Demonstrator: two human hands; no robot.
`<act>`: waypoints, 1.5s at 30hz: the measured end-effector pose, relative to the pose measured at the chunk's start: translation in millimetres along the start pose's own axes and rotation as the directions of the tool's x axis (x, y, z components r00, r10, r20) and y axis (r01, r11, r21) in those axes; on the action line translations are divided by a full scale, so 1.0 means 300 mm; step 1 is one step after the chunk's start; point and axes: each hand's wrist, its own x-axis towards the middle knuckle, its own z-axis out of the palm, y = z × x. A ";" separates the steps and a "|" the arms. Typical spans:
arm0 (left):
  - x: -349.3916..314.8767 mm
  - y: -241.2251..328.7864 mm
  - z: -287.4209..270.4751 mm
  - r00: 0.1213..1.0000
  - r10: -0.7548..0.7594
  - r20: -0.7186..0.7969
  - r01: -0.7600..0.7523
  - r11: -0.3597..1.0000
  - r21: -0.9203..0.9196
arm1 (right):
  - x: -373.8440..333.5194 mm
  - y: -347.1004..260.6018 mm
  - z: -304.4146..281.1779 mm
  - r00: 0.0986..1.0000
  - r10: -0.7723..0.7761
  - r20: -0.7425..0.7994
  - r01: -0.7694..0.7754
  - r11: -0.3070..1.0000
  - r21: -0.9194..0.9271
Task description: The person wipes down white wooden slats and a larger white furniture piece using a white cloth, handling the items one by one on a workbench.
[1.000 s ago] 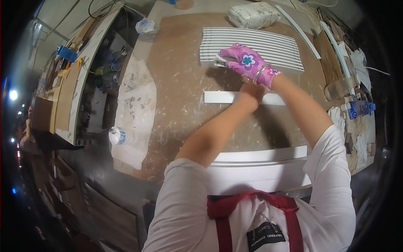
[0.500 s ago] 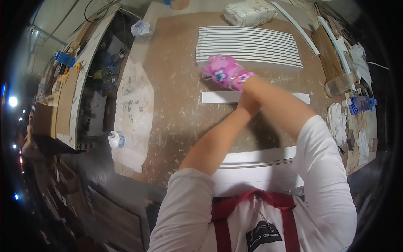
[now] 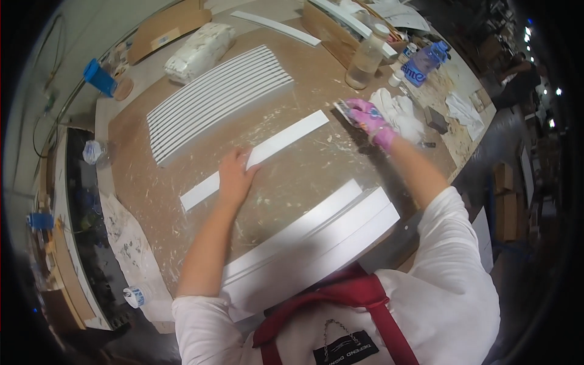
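Dusty workbench [image 3: 182, 176]: bare left hand [image 3: 234, 176] flat on a white strip [image 3: 255, 159], gloved right hand [image 3: 371, 118] clamped on a scraper [image 3: 342, 111] beside rags [image 3: 398, 109].

Bare left hand [image 3: 234, 176] on white strip [image 3: 255, 159], gloved right hand [image 3: 369, 120] around scraper [image 3: 344, 110].

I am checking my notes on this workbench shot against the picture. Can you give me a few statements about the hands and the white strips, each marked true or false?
1. The bare left hand rests on the single long white flat strip lying across the brown workbench. True.
2. The right hand in the pink glove presses on that same strip. False: it is off the strip's right end, holding a small flat-bladed tool.
3. A row of white slats lies side by side beyond the single strip. True.
4. The clear plastic bottle lies on its side. False: it stands upright.
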 end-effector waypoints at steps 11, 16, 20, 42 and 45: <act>0.012 0.023 -0.017 0.999 -0.010 0.044 0.010 1.000 0.013 | -0.165 -0.219 -0.062 0.912 0.268 0.310 -0.165 0.933 -0.321; -0.052 0.116 -0.155 0.985 0.008 0.173 -0.005 1.000 -0.014 | -0.358 -0.221 -0.121 0.970 0.219 0.104 -0.239 0.937 0.254; -0.183 0.271 -0.311 0.931 -0.039 0.362 0.053 0.998 -0.030 | -0.461 -0.148 -0.109 0.945 0.325 0.044 -0.318 0.873 0.371; 0.035 -0.247 -0.110 0.995 -0.075 0.064 0.030 0.849 0.527 | -0.398 -0.090 -0.042 0.990 0.106 -0.095 -0.058 0.911 0.409; 0.102 -0.244 -0.051 0.996 0.079 -0.028 -0.069 0.960 0.271 | -0.399 -0.085 -0.064 0.990 0.074 -0.119 0.005 0.829 0.559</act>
